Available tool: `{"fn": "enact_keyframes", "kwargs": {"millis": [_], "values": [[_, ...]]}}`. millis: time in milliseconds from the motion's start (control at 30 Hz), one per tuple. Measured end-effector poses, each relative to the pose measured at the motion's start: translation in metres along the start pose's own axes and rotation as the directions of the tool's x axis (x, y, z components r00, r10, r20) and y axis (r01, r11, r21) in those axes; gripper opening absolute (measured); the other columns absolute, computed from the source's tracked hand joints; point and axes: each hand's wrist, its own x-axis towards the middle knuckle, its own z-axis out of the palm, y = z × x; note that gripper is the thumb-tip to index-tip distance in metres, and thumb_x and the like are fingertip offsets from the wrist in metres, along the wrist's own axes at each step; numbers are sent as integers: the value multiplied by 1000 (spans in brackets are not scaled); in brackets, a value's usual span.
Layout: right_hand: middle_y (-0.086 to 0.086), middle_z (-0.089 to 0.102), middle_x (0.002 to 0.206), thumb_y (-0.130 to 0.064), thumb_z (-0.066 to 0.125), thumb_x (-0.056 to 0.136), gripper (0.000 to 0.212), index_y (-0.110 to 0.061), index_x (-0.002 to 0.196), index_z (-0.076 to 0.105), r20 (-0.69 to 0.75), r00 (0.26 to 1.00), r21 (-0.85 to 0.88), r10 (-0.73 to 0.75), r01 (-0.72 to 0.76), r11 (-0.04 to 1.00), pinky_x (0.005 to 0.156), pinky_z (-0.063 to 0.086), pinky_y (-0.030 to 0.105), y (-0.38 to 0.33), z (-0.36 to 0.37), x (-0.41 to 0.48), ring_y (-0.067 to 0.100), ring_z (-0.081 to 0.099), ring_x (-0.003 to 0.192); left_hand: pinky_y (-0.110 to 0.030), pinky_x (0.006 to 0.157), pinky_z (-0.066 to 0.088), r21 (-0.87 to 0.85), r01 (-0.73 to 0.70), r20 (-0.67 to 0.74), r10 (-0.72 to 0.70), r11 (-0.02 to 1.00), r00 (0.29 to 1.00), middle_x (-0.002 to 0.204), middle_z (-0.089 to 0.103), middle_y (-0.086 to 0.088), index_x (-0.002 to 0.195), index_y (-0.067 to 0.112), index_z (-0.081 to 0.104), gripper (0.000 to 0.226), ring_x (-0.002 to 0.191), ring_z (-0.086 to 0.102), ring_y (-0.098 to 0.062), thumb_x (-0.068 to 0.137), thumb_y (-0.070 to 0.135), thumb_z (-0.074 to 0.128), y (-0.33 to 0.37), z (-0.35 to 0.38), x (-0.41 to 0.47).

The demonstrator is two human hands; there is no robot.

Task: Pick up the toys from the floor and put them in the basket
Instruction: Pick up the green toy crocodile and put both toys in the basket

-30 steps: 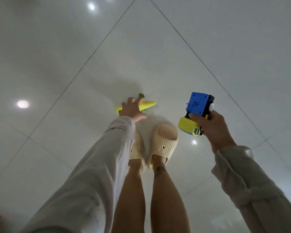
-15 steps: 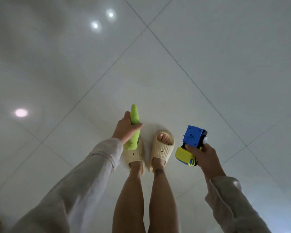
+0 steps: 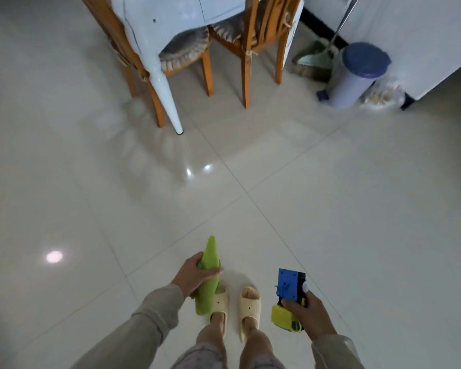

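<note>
My left hand [image 3: 194, 274] grips a long green toy [image 3: 207, 286] around its middle; the toy's pointed tip aims up and away from me and its lower end hangs over my left slipper. A blue and yellow toy truck [image 3: 289, 298] is held in my right hand [image 3: 308, 315], blue block on top and yellow part below. Both hands hang low in front of me, one on each side of my feet in cream slippers [image 3: 249, 306]. No basket is in view.
Ahead stand a white table [image 3: 165, 83] with a cloth and two wooden chairs [image 3: 246, 49] with cushions. At the upper right are a grey pedal bin with a blue lid [image 3: 357, 73], a broom [image 3: 317, 59] and a white cabinet. Glossy tiled floor lies between.
My left hand lifted the green toy off the floor. My head has tilted up, so the table, chairs and bin came into view. The right hand kept hold of the truck.
</note>
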Motion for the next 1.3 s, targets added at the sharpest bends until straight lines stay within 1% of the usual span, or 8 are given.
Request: {"fn": "enact_keyframes", "kwargs": {"millis": [200,333,467,567,667,833,1133,1300], "values": [[22,66,112,-5,64,82,36,0,117,59,25,998,-66,-59,61,996,90,48,41,-2,-14,-46,36,61,104,-63,73,51,-99,-83,-55,78,992,995,106,64,-32,115,1,53,70,97,64,-51,55,28,78,8,1,-87],[22,60,118,-4,60,85,47,1,131,50,7,998,-17,-60,60,998,85,45,39,6,-29,-46,36,58,104,-21,40,48,-220,-137,-65,125,966,990,85,64,-11,113,2,52,44,58,71,-15,74,3,72,-24,7,-117],[24,59,116,-1,60,85,48,5,132,48,18,1000,63,-15,14,998,91,46,47,14,-44,-33,35,56,96,-32,57,59,-397,-184,-163,128,899,978,91,66,-13,110,3,55,48,65,73,-21,64,2,67,-74,17,-130],[27,59,119,-1,59,86,47,5,131,48,28,1000,46,1,-2,999,97,44,51,6,-42,-26,37,56,97,-40,57,60,-542,-216,-308,47,812,950,97,65,-17,109,1,53,36,63,72,-31,76,-11,60,-107,25,-134],[26,60,113,-2,59,86,41,3,126,50,109,994,-46,-23,28,999,99,44,57,-16,-23,-31,41,58,101,-53,78,56,-621,-260,-478,-95,739,873,109,63,-25,117,-3,50,35,76,67,-36,84,-12,54,-132,30,-147],[28,61,115,0,58,86,38,5,124,52,247,963,-210,-109,163,964,96,45,62,-68,27,-29,42,59,101,-61,93,48,-760,-305,-551,-322,573,770,123,59,-30,124,-3,48,42,99,61,-49,84,-4,60,-165,19,-167],[20,59,102,-3,57,87,23,-7,109,54,439,892,-348,-107,279,895,81,53,59,-167,143,-9,38,59,90,-48,72,51,-825,-371,-556,-492,427,670,93,63,-17,121,-3,43,38,70,62,-35,86,-3,58,-182,-46,-161],[20,60,95,-4,57,88,22,-6,109,52,400,916,-392,-34,204,897,62,55,48,-206,199,13,38,59,81,-46,78,56,-845,-325,-527,-558,425,641,119,57,-31,121,-7,45,40,78,66,-34,84,-3,60,-171,-118,-143]]}}
